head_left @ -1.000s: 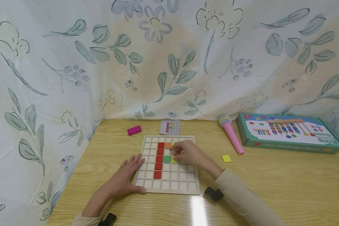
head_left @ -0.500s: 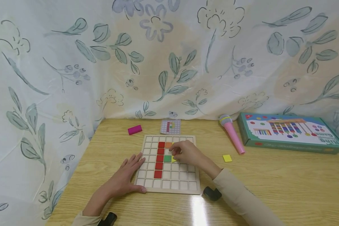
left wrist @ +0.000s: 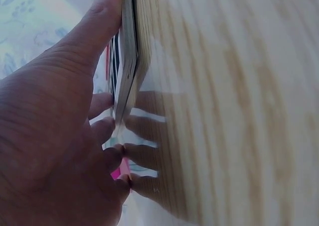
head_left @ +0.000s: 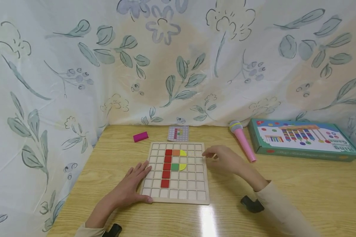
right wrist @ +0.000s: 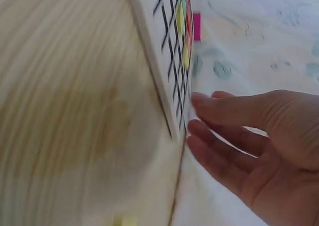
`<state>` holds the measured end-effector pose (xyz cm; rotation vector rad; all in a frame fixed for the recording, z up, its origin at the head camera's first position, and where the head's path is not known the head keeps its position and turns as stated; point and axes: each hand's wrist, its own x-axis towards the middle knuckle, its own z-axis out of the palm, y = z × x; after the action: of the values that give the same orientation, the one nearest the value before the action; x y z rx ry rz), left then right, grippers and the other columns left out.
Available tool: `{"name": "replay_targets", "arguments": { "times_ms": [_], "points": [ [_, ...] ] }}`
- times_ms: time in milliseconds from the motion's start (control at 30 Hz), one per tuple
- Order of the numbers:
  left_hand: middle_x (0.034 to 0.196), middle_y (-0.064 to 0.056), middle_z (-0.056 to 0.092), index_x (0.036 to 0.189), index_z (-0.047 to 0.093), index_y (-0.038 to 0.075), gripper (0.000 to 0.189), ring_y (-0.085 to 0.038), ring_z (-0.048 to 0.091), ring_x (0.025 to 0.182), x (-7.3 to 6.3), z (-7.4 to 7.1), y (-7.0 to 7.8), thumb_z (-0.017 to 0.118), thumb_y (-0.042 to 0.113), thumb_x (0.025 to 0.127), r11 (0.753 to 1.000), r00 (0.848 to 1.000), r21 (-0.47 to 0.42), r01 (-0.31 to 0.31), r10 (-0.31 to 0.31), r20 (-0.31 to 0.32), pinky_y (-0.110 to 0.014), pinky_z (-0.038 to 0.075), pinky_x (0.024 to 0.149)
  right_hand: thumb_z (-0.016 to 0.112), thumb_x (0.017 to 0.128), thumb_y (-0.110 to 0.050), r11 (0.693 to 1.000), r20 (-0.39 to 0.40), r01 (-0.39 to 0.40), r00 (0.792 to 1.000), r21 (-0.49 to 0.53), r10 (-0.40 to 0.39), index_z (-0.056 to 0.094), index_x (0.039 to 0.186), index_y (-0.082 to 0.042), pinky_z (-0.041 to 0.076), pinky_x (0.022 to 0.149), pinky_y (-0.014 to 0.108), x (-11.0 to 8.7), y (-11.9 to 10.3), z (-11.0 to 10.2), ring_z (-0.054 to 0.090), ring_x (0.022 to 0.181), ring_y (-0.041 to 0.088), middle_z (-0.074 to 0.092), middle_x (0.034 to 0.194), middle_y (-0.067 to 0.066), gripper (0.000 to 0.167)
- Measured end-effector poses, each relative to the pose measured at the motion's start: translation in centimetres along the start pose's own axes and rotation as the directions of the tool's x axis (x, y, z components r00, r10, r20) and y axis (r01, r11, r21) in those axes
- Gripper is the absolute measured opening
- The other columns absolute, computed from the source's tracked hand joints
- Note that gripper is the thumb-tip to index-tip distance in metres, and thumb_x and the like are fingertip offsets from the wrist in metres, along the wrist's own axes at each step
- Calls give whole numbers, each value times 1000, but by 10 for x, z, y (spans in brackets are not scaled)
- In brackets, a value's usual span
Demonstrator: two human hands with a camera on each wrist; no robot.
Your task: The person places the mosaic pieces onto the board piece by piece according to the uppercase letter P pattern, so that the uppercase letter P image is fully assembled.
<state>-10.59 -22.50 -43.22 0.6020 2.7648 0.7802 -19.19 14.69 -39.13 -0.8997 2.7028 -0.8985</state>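
My left hand rests along the left edge of a wooden grid board, fingers spread and thumb by its front corner. In the left wrist view that hand touches the board's side. A column of red square tiles lies in the grid. Beside it are an orange square, a green square and two yellow rounded-edge tiles. My right hand hovers just off the board's right edge, fingers loosely bent, holding nothing. A yellow tile on the table shows blurred in the right wrist view.
Behind the board lie a pattern card and a magenta block. To the right are a pink toy microphone and a green game box. A floral curtain hangs behind the table.
The right hand has let go of the lower yellow tile and moved right, off the board. It now hides the loose yellow square on the table in the head view. The left hand stays put.
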Motion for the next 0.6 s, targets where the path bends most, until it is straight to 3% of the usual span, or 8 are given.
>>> {"name": "replay_targets", "arguments": {
  "times_ms": [167,300,600],
  "points": [
    [163,-10,17,154,31,7,112,-37,9,149,-1,-1,0,76,65,69,1000,1000,-1,-6,6,-5,-56,5,119,70,79,8,995,5,-2,1000,-97,2,69,111,2,55,86,46,-29,22,-20,65,99,30,70,107,12,33],
    [163,-10,17,154,31,8,111,-38,9,149,-2,-2,0,76,65,69,1000,1000,3,-5,5,-11,-57,6,119,68,77,15,990,27,10,1000,-141,-7,68,111,3,54,88,47,-46,30,-24,64,101,32,70,109,13,36],
    [163,-10,17,154,31,8,112,-38,9,149,-1,-1,2,75,66,69,1000,1000,-2,-8,8,-8,-57,6,119,68,73,17,990,-12,6,1000,-138,-8,69,108,2,56,84,44,-59,41,-19,65,97,30,70,106,12,37]
  ]
}}
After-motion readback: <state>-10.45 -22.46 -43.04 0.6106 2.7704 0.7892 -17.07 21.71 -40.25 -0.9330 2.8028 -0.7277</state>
